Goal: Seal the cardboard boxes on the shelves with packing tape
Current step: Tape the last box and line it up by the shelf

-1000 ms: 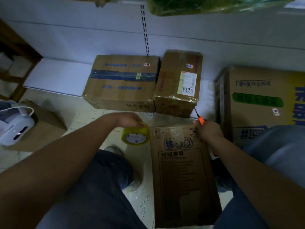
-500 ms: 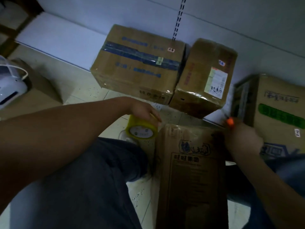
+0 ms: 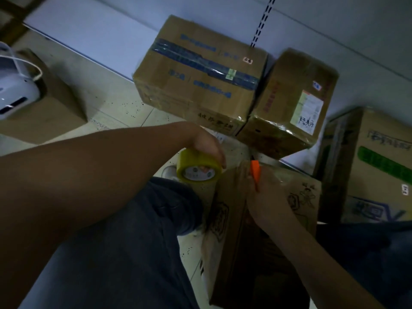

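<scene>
Head view: dim, looking down at floor by a low shelf.
L hand [image 3: 206, 144]: at centre, fingers curled round tape roll [image 3: 199, 169], one fingertip showing inside the core; roll is yellowish w/ printed core label, held just off the near box's top-left corner.
R hand [image 3: 266, 197]: about 4 o'clock from the roll, closed round an orange cutter [image 3: 255, 171]; cutter tip points up toward 12, over the box's far edge. Blade too small to make out.
Near box [image 3: 236, 253]: brown carton between the knees, approx 5 o'clock in frame, long side running toward viewer, cartoon print on top; R hand rests on it.
Blue-tape box [image 3: 198, 72]: at 12 o'clock on shelf edge, blue strip across top.
Label box [image 3: 292, 103]: at 1 o'clock, touching the blue-tape box, white shipping label, glossy clear tape.
Green-print box [image 3: 376, 161]: at 3 o'clock, taller, just beside near box.
White appliance [image 3: 15, 92]: at 9 o'clock, sits on a brown carton, w/ cord loop.
Legs: dark trousers [image 3: 124, 253], lower half of frame.
</scene>
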{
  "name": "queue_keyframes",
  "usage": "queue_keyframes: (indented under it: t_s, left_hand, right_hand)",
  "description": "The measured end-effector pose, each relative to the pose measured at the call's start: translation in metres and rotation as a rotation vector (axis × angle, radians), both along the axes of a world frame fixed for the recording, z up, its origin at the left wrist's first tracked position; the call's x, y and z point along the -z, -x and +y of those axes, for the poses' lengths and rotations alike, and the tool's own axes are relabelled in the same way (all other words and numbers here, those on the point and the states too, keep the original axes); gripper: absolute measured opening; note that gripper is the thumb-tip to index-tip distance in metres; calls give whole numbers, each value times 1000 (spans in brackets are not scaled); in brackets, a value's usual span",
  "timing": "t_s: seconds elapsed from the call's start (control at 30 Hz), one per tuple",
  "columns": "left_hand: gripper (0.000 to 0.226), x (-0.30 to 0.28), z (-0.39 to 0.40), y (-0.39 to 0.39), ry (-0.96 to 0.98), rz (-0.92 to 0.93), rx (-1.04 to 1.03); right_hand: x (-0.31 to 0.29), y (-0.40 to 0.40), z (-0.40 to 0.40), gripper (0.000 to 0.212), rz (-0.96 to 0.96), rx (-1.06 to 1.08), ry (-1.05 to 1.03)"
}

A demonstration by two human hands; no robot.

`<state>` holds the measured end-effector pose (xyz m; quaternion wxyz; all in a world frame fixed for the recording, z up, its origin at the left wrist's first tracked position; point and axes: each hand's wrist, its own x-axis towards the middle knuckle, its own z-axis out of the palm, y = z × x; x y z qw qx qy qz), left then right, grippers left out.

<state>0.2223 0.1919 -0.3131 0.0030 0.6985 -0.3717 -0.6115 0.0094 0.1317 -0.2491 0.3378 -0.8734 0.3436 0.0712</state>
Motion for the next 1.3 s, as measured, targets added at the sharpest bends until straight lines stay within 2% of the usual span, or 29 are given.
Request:
queue_keyframes:
  t_s: [0.07,0.13,0.2,0.3,0.33,0.37,0.47,0.5,0.57,0.63,0.73,0.8,0.87,0.93,1.0,1.1,1.17,1.23,1.3]
  left_hand:
    - [60,-1,2,-4,22,-9,-16]
    - [51,-6,4,-6,24,31,-56]
    - [38,-7,5,-6,9,71,-77]
    - [37,-7,4,-6,-59,169,-150]
    - [34,-9,3,-6,-86,197,-176]
    - [29,-11,1,-6,-107,198,-178]
    - [27,-11,4,-14,-162,138,-113]
    - [28,-11,9,-18,-201,84,-53]
    - [32,-11,22,-29,-296,-17,58]
    - [37,-18,31,-39,-346,-103,86]
    - [56,-26,42,-51,-321,-247,-67]
    - [67,-42,41,-47,-233,-330,-169]
    - [54,-55,34,-39,-94,-327,-267]
    - [36,-74,20,-22,35,-177,-466]
    - [28,-90,5,-2,172,-109,-604]
    - [21,-100,-19,26,340,-170,-694]
    - [29,-98,-34,45,407,-272,-656]
    - [39,-92,-46,62,447,-515,-489]
    - [41,-84,-54,79,439,-708,-342]
  right_hand:
    - [-1,3,4,33,23,61,-67]
    - [-7,2,11,32,63,36,-91]
    - [-12,-2,17,27,162,-106,-12]
    - [-8,-27,21,20,390,-296,63]
    - [-6,-38,22,26,444,-345,87]
    - [-9,-47,23,32,511,-414,115]
    - [-3,-46,24,23,646,-585,89]
    - [-3,-37,29,28,680,-608,66]
    - [-5,-23,38,33,657,-516,35]
    - [-2,-23,42,33,586,-384,10]
    - [-11,-17,34,34,340,-228,16]
    - [-23,-5,8,35,142,-93,121]
    - [-32,11,-32,35,92,16,237]
    - [-36,25,-78,16,117,150,290]
    - [-36,41,-116,15,100,200,335]
    - [-34,60,-149,14,56,264,196]
    - [-31,65,-160,12,67,221,134]
    - [-23,67,-165,21,89,195,61]
    - [-14,70,-158,21,114,198,-36]
